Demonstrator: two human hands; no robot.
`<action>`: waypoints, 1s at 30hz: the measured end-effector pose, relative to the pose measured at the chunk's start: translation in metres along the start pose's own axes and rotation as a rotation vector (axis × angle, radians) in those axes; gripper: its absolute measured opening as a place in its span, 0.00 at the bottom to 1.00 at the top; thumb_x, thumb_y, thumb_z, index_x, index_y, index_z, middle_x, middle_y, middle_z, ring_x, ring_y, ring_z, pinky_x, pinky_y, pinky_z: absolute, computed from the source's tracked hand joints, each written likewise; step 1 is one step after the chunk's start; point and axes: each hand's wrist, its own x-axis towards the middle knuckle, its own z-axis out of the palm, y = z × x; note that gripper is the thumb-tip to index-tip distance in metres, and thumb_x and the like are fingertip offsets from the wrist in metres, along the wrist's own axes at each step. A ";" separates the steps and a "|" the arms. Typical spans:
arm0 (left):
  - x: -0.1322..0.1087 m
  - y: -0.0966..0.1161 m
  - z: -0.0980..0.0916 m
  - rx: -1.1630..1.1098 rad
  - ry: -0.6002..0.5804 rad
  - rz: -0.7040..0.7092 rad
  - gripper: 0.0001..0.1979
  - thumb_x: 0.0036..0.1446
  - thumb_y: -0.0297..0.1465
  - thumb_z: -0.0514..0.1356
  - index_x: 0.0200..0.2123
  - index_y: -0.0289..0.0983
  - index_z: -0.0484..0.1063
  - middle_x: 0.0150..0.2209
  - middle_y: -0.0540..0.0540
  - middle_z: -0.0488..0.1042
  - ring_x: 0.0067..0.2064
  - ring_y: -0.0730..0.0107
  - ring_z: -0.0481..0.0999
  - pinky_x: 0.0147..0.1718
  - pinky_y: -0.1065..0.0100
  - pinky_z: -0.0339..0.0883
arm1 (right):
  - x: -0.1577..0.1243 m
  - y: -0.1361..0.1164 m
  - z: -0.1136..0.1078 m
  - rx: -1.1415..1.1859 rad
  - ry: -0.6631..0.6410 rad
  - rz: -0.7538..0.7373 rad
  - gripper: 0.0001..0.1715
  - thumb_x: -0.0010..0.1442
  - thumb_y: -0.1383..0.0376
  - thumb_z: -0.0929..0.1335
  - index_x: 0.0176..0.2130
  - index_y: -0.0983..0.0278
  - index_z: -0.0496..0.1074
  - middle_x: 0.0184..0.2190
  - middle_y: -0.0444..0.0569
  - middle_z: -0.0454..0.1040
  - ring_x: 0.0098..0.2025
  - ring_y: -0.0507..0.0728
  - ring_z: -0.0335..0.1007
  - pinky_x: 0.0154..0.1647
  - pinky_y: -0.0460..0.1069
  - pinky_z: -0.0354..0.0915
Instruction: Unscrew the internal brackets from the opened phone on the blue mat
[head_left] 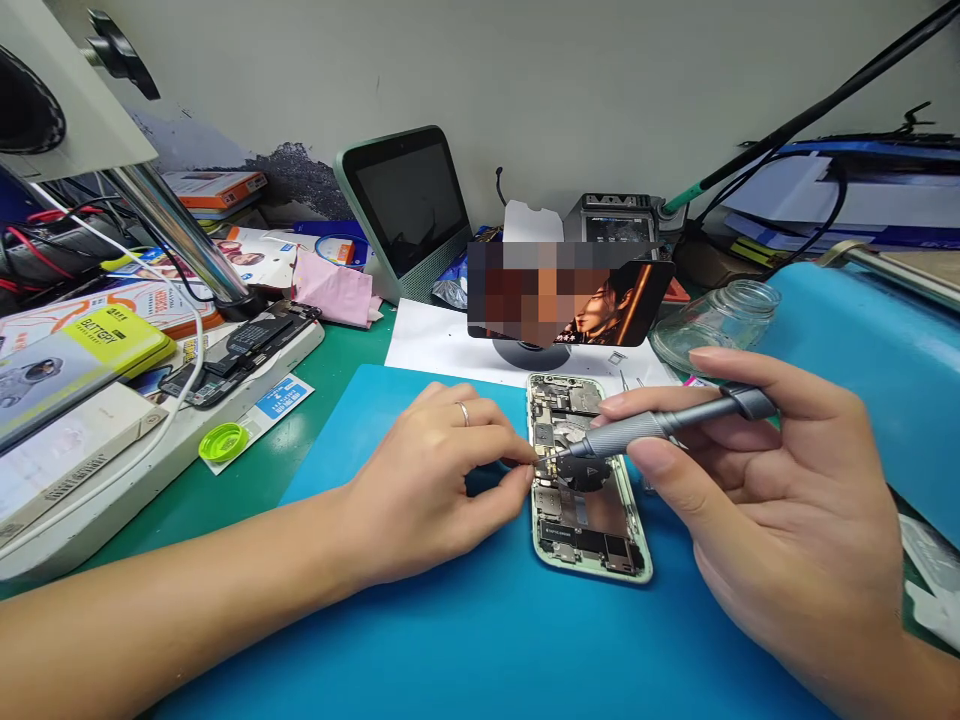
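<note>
An opened phone (581, 500) with a pale green frame and bare inner parts lies on the blue mat (360, 630). My right hand (780, 490) grips a grey metal screwdriver (645, 428), whose thin tip points left onto the phone's left inner edge. My left hand (450, 470), with a ring on one finger, rests beside the phone's left side. Its thumb and forefinger are pinched together at the edge near the screwdriver tip. Whatever lies between these fingertips is too small to make out.
Behind the phone, a propped-up phone (626, 305) shows a picture. A smart display (412, 200) and a glass jar (716, 320) stand at the back. Boxes (82, 365), another opened phone (244, 350) and a metal stand pole (180, 235) are on the left.
</note>
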 end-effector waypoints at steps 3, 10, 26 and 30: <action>0.000 0.000 0.000 0.000 -0.008 0.002 0.06 0.65 0.26 0.62 0.39 0.36 0.81 0.35 0.50 0.81 0.37 0.68 0.74 0.40 0.62 0.61 | 0.000 -0.001 0.001 -0.010 0.001 -0.012 0.27 0.65 0.72 0.73 0.57 0.50 0.68 0.42 0.40 0.82 0.45 0.50 0.82 0.43 0.40 0.82; 0.000 0.000 -0.001 -0.002 -0.017 0.002 0.07 0.65 0.26 0.62 0.39 0.36 0.81 0.35 0.50 0.81 0.37 0.68 0.74 0.40 0.62 0.60 | -0.001 0.000 -0.001 -0.027 -0.021 -0.020 0.26 0.65 0.71 0.72 0.58 0.51 0.67 0.42 0.41 0.82 0.45 0.51 0.82 0.42 0.41 0.82; 0.000 0.001 -0.002 -0.023 -0.035 -0.021 0.07 0.65 0.27 0.61 0.39 0.35 0.81 0.35 0.49 0.81 0.37 0.67 0.74 0.40 0.60 0.60 | 0.000 -0.003 0.000 -0.024 -0.010 0.018 0.25 0.65 0.70 0.73 0.56 0.50 0.69 0.41 0.43 0.83 0.43 0.55 0.83 0.38 0.46 0.83; 0.000 0.002 -0.002 -0.022 -0.039 -0.016 0.08 0.65 0.26 0.61 0.40 0.35 0.82 0.35 0.49 0.81 0.37 0.67 0.74 0.40 0.60 0.61 | -0.001 -0.003 -0.001 -0.016 -0.012 0.024 0.25 0.65 0.70 0.73 0.56 0.50 0.68 0.41 0.42 0.82 0.43 0.53 0.82 0.36 0.44 0.83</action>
